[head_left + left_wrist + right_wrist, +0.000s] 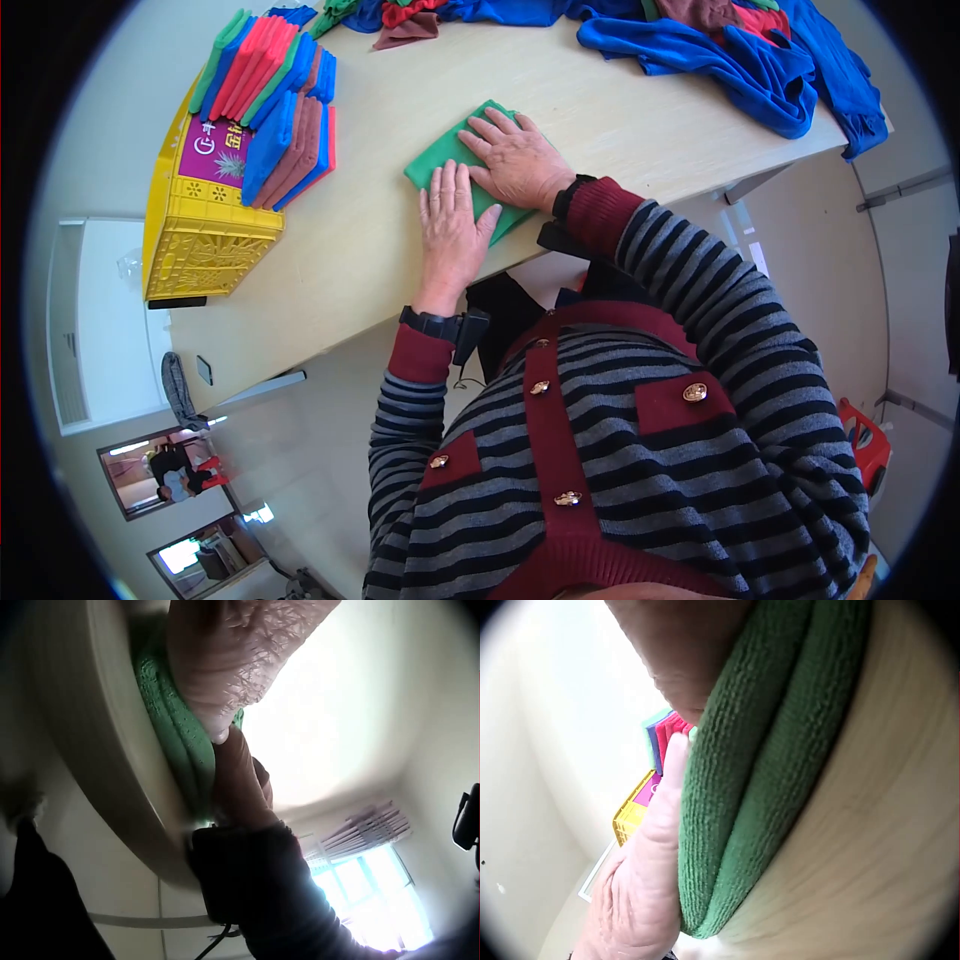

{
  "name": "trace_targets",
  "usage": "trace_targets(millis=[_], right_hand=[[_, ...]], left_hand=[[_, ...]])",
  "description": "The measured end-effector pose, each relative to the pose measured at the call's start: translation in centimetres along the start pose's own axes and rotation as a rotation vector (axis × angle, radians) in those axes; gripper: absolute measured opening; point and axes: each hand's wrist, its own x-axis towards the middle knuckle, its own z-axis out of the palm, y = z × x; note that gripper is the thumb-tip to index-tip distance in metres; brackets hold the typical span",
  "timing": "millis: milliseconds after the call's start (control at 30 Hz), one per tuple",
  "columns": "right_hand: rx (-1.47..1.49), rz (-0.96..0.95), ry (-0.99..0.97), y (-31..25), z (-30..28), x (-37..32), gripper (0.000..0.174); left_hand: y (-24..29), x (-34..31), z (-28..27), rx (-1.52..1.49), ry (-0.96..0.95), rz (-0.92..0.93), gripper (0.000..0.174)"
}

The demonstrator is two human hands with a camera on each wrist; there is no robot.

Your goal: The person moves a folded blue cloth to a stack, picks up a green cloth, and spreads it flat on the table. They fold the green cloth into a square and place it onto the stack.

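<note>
A green cloth (pixel 437 154), folded into a thick flat bundle, lies on the table near its front edge. My left hand (pixel 455 235) rests palm down on its near left part with the fingers straight. My right hand (pixel 522 166) presses flat on its upper right part, fingers spread a little. The two hands come close together at the right thumb. In the right wrist view the cloth (pixel 735 802) shows rounded, stacked folds under the hands. The left wrist view shows the cloth (pixel 180 742) beneath my left palm, with the other hand behind.
A yellow crate (pixel 215 245) stands at the table's left, with folded cloths (pixel 265 70) in several colours stacked upright at it. Loose blue cloths (pixel 740 80) heap at the back right, and more crumpled cloths (pixel 410 15) lie along the back. A phone-like dark object (pixel 204 370) lies at the left corner.
</note>
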Motion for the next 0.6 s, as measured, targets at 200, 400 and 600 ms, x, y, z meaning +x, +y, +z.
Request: trace_targets(millis=[200, 400, 600], right_hand=[[0.02, -0.007, 0.041, 2.1, 0.5, 0.0, 0.053], [-0.042, 0.079, 0.021, 5.4, -0.2, -1.0, 0.052], [-0.086, 0.057, 0.097, 3.8, -3.2, 0.6, 0.052]], left_hand=[[0.7, -1.5, -0.5, 0.031, -0.072, -0.037, 0.073], [0.6, -2.5, -0.4, 0.014, -0.055, -0.045, 0.073], [1.2, -2.6, -0.6, 0.025, -0.042, -0.05, 0.073]])
